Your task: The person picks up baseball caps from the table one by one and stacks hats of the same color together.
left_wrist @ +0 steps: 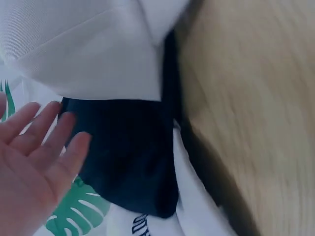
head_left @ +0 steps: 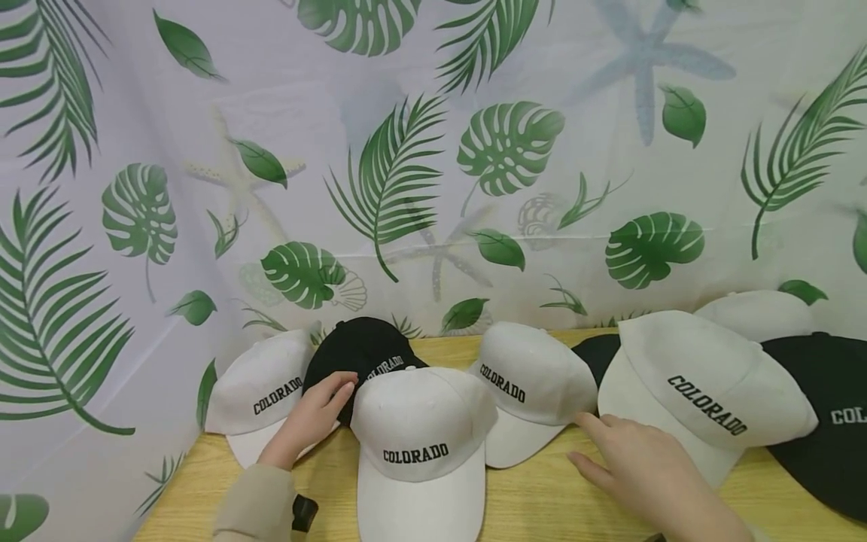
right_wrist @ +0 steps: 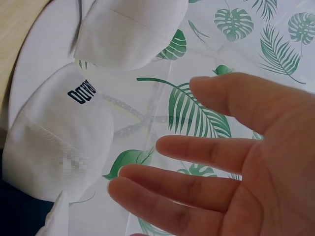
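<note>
A white cap [head_left: 423, 429] lettered COLORADO stands at the front middle, brim toward me. My left hand [head_left: 314, 412] is at its left side, in front of a black cap [head_left: 362, 342] and another white cap [head_left: 260, 391]. Its fingers look relaxed and hold nothing, as the left wrist view also shows beside a dark cap [left_wrist: 123, 152]. To the right, my right hand [head_left: 643, 463] hovers near a white cap [head_left: 531, 376] and a larger-looking white cap [head_left: 704, 376]. In the right wrist view its fingers [right_wrist: 197, 152] are spread and apart from the caps.
Black caps [head_left: 829, 421] and a further white cap [head_left: 759, 312] crowd the right side of the wooden table [head_left: 535, 500]. A white curtain [head_left: 420, 188] printed with leaves and starfish hangs behind. A small black object [head_left: 305, 513] is by the left sleeve.
</note>
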### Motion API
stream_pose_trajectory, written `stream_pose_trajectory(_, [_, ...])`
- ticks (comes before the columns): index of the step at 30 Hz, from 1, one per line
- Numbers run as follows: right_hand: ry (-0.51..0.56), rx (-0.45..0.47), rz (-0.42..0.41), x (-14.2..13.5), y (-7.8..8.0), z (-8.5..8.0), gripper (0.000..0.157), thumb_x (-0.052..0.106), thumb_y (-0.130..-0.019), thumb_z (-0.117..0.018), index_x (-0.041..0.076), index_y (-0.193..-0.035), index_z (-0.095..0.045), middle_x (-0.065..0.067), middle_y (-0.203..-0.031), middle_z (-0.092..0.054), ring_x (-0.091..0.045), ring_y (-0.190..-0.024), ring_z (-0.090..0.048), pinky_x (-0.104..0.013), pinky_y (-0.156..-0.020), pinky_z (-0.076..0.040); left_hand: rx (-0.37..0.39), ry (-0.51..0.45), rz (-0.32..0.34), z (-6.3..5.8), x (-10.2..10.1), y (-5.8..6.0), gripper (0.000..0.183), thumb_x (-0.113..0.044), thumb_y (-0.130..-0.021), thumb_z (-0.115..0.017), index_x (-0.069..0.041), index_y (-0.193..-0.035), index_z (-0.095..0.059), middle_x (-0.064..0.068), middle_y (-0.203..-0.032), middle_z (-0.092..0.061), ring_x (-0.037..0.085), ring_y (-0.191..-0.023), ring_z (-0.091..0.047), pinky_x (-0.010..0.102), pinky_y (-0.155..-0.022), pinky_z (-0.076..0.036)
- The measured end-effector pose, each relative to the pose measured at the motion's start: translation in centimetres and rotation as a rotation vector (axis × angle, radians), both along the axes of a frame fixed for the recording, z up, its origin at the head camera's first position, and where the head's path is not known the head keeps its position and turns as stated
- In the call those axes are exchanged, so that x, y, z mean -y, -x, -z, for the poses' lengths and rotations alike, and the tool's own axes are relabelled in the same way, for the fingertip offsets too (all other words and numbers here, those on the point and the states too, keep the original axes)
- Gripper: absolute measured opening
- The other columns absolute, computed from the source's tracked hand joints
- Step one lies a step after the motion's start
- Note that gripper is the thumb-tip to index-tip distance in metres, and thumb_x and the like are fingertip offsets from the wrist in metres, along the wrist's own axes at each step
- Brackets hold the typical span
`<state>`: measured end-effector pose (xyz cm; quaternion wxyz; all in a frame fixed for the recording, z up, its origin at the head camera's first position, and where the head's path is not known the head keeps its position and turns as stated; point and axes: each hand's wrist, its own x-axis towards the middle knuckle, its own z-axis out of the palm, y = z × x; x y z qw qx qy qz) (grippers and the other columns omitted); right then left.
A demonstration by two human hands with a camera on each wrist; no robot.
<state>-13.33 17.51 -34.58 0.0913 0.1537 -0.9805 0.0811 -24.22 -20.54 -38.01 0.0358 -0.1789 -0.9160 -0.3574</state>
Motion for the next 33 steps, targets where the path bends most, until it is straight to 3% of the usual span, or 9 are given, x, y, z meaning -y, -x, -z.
stream_pose_trajectory(6, [0.033,0.081,-0.016,0.3,0.3,0.1,0.042,0.036,-0.078,-0.064,0.011,-0.112,-0.055,-0.004,-0.092,-0.063,-0.02,-0.078,-0.06,-0.038,-0.064,-0.048,0.173,-0.101,-0.014,1.0,-0.1,0.9,0.033,-0.014,-0.096,-0.036,0.007,-0.119,-0.048,0.02,-0.119,-0.05,0.035,-0.114,-0.041,0.046,-0.094,-0.031])
stream_pose_trajectory(10, [0.032,0.058,-0.022,0.5,0.3,0.1,0.041,0.035,-0.078,-0.065,0.011,-0.111,-0.056,-0.003,-0.092,-0.063,-0.019,-0.078,-0.06,-0.038,-0.064,-0.048,0.227,-0.155,-0.022,1.8,0.1,0.8,0.033,-0.013,-0.096,-0.036,0.008,-0.116,-0.051,0.02,-0.117,-0.051,0.033,-0.114,-0.042,0.045,-0.095,-0.03])
stream_pose_trajectory(15, [0.028,0.043,-0.038,0.7,0.4,0.2,0.039,0.034,-0.078,-0.064,0.012,-0.109,-0.056,-0.002,-0.089,-0.063,-0.018,-0.076,-0.06,-0.037,-0.062,-0.047,0.278,-0.317,-0.025,2.7,0.0,0.8,0.024,-0.012,-0.096,-0.035,0.002,-0.095,-0.054,0.011,-0.09,-0.053,0.022,-0.086,-0.05,0.039,-0.074,-0.043])
stream_pose_trajectory(19, [0.025,0.054,-0.035,0.7,0.5,0.3,0.038,0.033,-0.078,-0.064,0.012,-0.109,-0.056,-0.002,-0.09,-0.063,-0.018,-0.076,-0.06,-0.037,-0.063,-0.048,0.306,-0.478,-0.004,3.1,-0.2,0.7,0.021,-0.009,-0.096,-0.033,0.0,-0.079,-0.042,0.006,-0.072,-0.038,0.016,-0.067,-0.043,0.029,-0.061,-0.04])
stream_pose_trajectory(26, [0.02,0.039,-0.034,0.6,0.5,0.4,0.037,0.033,-0.078,-0.065,0.013,-0.108,-0.055,0.0,-0.084,-0.062,-0.017,-0.071,-0.059,-0.035,-0.059,-0.046,0.207,-0.44,0.019,3.0,-0.7,0.9,0.023,-0.011,-0.096,-0.036,-0.003,-0.075,-0.04,0.004,-0.064,-0.032,0.016,-0.06,-0.035,0.024,-0.057,-0.03])
stream_pose_trajectory(31, [0.034,0.075,-0.019,0.4,0.5,0.3,0.04,0.033,-0.079,-0.064,0.012,-0.112,-0.055,-0.004,-0.09,-0.062,-0.02,-0.076,-0.06,-0.038,-0.062,-0.047,0.21,-0.402,0.003,2.9,-0.8,1.5,0.022,-0.011,-0.096,-0.035,-0.004,-0.076,-0.042,0.004,-0.067,-0.034,0.018,-0.065,-0.038,0.026,-0.059,-0.031])
stream_pose_trajectory(33, [0.034,0.082,-0.015,0.3,0.5,0.3,0.04,0.033,-0.079,-0.064,0.012,-0.112,-0.054,-0.004,-0.09,-0.063,-0.02,-0.076,-0.06,-0.038,-0.062,-0.047,0.22,-0.396,0.013,2.2,-1.1,1.2,0.022,-0.01,-0.096,-0.034,-0.003,-0.076,-0.041,0.004,-0.067,-0.034,0.017,-0.065,-0.038,0.026,-0.06,-0.031])
